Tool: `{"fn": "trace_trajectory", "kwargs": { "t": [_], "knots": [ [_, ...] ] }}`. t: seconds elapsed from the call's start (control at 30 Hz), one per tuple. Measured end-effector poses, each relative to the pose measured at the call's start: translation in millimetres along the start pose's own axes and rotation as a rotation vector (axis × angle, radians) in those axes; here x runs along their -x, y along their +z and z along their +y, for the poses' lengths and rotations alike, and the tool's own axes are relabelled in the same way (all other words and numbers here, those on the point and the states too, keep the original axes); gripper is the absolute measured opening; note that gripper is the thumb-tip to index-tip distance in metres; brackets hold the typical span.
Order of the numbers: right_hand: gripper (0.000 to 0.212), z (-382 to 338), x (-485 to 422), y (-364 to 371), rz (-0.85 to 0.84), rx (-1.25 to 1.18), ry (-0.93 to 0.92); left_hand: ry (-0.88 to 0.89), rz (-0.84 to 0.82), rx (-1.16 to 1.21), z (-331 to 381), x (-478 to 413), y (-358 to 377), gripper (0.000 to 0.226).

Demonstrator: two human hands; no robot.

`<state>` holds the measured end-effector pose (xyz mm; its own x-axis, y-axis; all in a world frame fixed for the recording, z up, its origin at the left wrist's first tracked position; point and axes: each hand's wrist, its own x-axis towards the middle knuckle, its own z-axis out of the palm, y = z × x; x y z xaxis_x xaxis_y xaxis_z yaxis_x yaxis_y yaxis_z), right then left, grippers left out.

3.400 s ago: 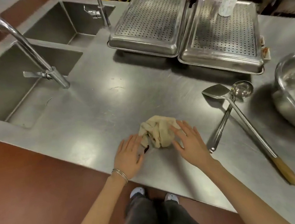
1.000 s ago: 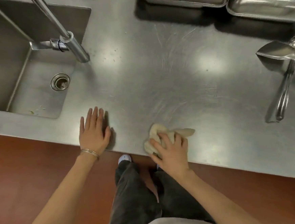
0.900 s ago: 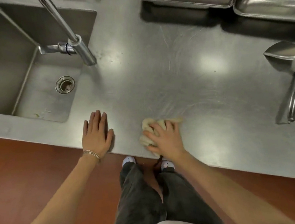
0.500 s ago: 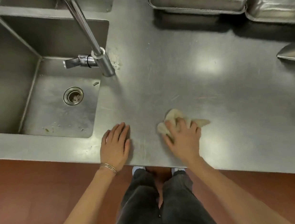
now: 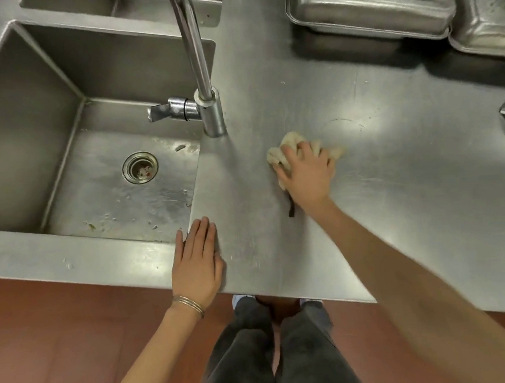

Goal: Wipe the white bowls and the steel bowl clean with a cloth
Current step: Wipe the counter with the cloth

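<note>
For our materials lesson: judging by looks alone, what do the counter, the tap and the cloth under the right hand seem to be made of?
Counter: probably stainless steel, brushed; fine scratches and soft glare.
Tap: metal, polished, likely chromed or steel; sharp mirror-like highlights.
Cloth under the right hand: soft woven fabric, cream, matte; it bunches into folds. The fibre cannot be told.

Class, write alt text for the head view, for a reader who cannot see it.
A right hand presses a beige cloth on a steel counter; the left hand lies flat beside the sink.

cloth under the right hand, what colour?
Pale cream or beige cloth, pressed on the steel counter under the right hand; head view.
</note>
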<state>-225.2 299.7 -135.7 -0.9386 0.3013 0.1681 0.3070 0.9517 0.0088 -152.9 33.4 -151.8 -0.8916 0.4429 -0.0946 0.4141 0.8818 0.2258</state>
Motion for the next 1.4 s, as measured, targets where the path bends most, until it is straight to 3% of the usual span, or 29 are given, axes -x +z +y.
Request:
{"fn": "trace_trajectory", "kwargs": {
  "t": [0.07, 0.2, 0.37, 0.43, 0.5, 0.6, 0.77, 0.87, 1.0, 1.1, 1.17, 1.27, 1.4],
  "knots": [
    [0.039, -11.0, 62.7, -7.3, -0.02, -0.019, -0.028, -0.007, -0.004, 0.048, 8.9, 0.1, 0.4, 0.056],
    [0.048, 0.1, 164.7, -25.4, -0.127, -0.062, -0.323, -0.035, -0.013, 0.131, 33.2, -8.9, 4.5, 0.058],
    [0.043, 30.3, 97.0, 2.3, 0.052, -0.111, -0.54, 0.025, 0.006, 0.133, 58.3, -52.4, 4.3, 0.056],
    [0.04, 38.8, 40.7, 15.0, 0.128, -0.083, -0.466, -0.014, 0.009, 0.119, 58.3, -69.4, 7.1, 0.056],
    [0.037, 40.7, -18.9, 22.4, 0.161, -0.04, -0.267, -0.019, -0.004, 0.099, 56.6, -75.5, 10.4, 0.056],
    [0.038, 33.9, -70.8, 22.9, 0.067, 0.023, -0.076, -0.009, 0.002, 0.078, 57.5, -74.3, 12.8, 0.057],
    [0.036, 21.4, -25.2, 11.6, 0.035, -0.022, -0.082, 0.027, -0.024, 0.08, 47.7, -66.4, 0.1, 0.052],
    [0.037, 3.9, 36.7, 1.0, 0.038, -0.092, -0.18, -0.068, -0.009, 0.084, 8.2, -22.6, -12.4, 0.052],
    [0.037, -73.4, 131.4, -13.9, 0.003, -0.177, -0.43, -0.257, -0.014, 0.071, -60.3, 52.1, -20.6, 0.055],
    [0.036, -141.0, 148.6, -19.3, -0.096, -0.141, -0.507, -0.218, -0.023, 0.084, -84.9, 74.2, -23.5, 0.056],
    [0.035, -169.3, 137.6, -20.6, -0.14, -0.139, -0.518, -0.313, 0.018, 0.089, -94.0, 76.1, -26.4, 0.057],
    [0.033, -179.6, 127.7, -19.2, -0.171, -0.093, -0.664, -0.371, 0.043, 0.084, -98.8, 75.4, -23.6, 0.057],
    [0.036, -128.0, 141.0, -23.3, -0.157, -0.167, -0.898, -0.386, 0.035, 0.086, -92.7, 73.1, -18.7, 0.059]
  ]
}}
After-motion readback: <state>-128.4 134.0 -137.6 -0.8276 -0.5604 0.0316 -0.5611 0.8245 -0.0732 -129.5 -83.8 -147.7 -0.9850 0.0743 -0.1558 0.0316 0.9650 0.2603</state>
